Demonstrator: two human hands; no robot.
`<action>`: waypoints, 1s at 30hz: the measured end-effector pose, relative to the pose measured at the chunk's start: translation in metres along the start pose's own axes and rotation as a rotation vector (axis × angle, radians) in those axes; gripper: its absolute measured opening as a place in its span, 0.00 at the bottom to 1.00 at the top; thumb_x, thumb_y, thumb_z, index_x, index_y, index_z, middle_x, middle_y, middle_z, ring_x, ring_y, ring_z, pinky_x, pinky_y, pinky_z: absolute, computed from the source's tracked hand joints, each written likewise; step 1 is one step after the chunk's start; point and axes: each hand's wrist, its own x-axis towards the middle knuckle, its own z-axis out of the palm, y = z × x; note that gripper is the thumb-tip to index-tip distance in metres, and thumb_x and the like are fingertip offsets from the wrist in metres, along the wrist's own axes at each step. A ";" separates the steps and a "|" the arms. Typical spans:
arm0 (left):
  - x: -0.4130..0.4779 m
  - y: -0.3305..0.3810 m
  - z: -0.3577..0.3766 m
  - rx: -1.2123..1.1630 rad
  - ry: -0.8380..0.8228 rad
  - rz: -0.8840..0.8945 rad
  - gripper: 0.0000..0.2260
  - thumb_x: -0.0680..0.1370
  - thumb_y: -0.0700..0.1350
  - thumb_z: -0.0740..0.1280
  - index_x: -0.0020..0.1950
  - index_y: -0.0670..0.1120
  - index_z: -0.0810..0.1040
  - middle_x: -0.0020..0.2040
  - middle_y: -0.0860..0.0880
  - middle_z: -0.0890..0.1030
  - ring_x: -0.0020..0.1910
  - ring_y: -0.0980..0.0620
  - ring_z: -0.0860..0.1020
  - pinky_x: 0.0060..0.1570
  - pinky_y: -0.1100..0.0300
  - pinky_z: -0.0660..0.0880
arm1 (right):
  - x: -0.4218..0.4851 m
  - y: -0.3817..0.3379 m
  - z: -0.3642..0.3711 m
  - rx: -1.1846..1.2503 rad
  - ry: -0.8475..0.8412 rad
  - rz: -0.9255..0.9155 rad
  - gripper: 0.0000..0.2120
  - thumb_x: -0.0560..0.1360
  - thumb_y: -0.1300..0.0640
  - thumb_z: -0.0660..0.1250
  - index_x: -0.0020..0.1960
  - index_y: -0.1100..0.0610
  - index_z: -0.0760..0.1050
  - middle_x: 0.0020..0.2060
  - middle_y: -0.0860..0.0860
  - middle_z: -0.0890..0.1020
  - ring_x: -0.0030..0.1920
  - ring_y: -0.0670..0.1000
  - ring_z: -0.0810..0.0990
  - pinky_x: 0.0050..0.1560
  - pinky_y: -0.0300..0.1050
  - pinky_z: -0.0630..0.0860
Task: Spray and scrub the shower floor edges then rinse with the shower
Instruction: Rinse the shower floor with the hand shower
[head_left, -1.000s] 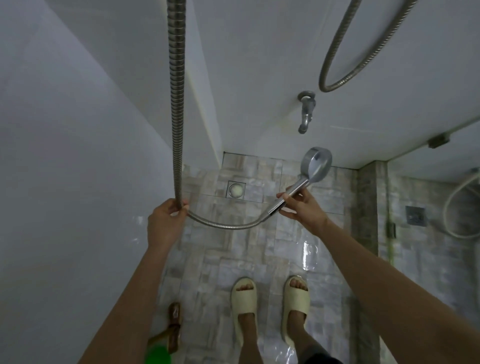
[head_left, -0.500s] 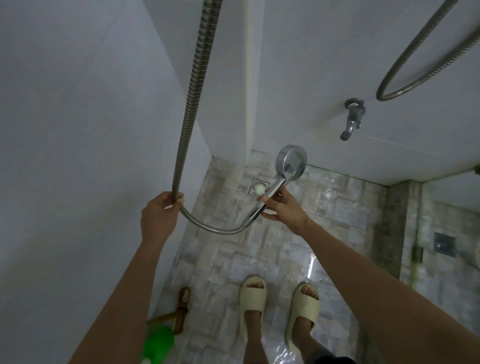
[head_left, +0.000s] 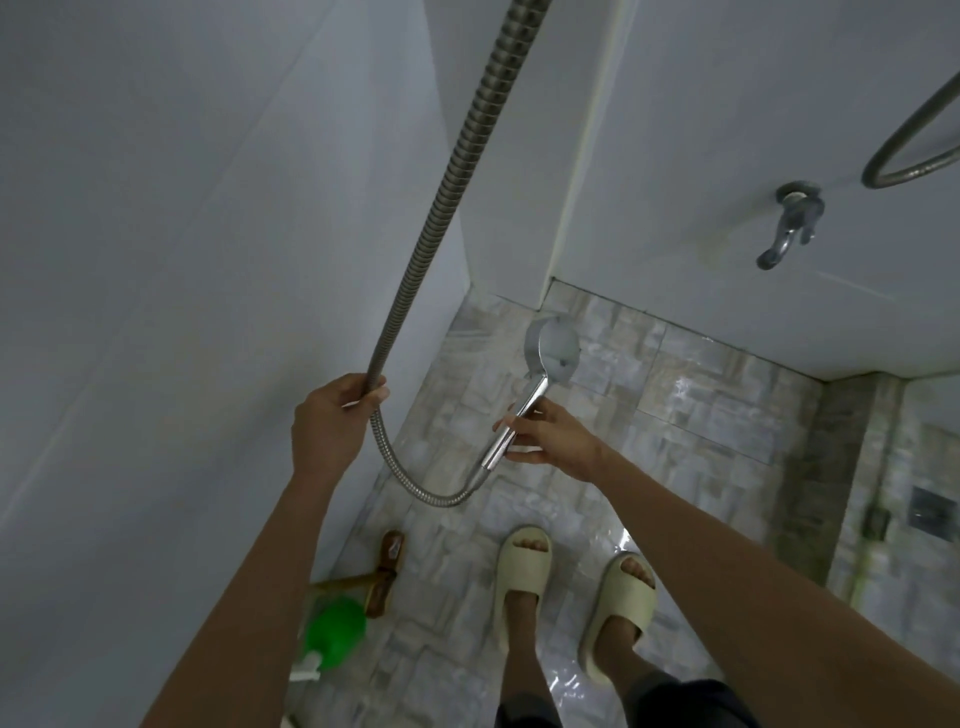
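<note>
A person stands on the wet shower floor (head_left: 701, 415), right hand (head_left: 550, 436) closed round the shower head (head_left: 553, 348) handle, left hand (head_left: 332, 410) gripping its metal hose (head_left: 447, 171) — best aimed low, sweeping along the wall edge toward the corner.

We stand on the floor (head_left: 691, 415) with the brush (head_left: 387, 571) and bottle (head_left: 332, 631) lying to our left by the wall (head_left: 156, 260). The tap (head_left: 792, 221) sits ahead on the right, and the shower head (head_left: 556, 348) hangs before us.
</note>
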 end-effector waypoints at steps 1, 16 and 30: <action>-0.002 -0.001 -0.002 0.002 -0.004 0.002 0.05 0.77 0.48 0.74 0.52 0.54 0.85 0.45 0.56 0.85 0.45 0.59 0.82 0.46 0.69 0.73 | -0.001 0.003 0.002 0.002 0.000 0.016 0.14 0.76 0.61 0.67 0.60 0.62 0.70 0.51 0.57 0.82 0.49 0.54 0.82 0.54 0.54 0.80; -0.022 -0.006 0.005 0.004 -0.136 0.011 0.06 0.75 0.48 0.75 0.51 0.54 0.85 0.48 0.52 0.86 0.49 0.55 0.83 0.54 0.62 0.76 | -0.036 0.041 -0.031 0.052 0.099 0.149 0.09 0.77 0.59 0.67 0.55 0.62 0.75 0.48 0.58 0.82 0.46 0.56 0.83 0.48 0.48 0.82; -0.017 -0.006 0.014 -0.008 -0.181 0.054 0.09 0.75 0.47 0.75 0.44 0.63 0.82 0.45 0.55 0.86 0.49 0.54 0.84 0.59 0.52 0.79 | -0.063 0.081 -0.041 0.441 0.621 0.077 0.09 0.77 0.62 0.67 0.53 0.66 0.72 0.44 0.61 0.79 0.41 0.56 0.82 0.33 0.42 0.82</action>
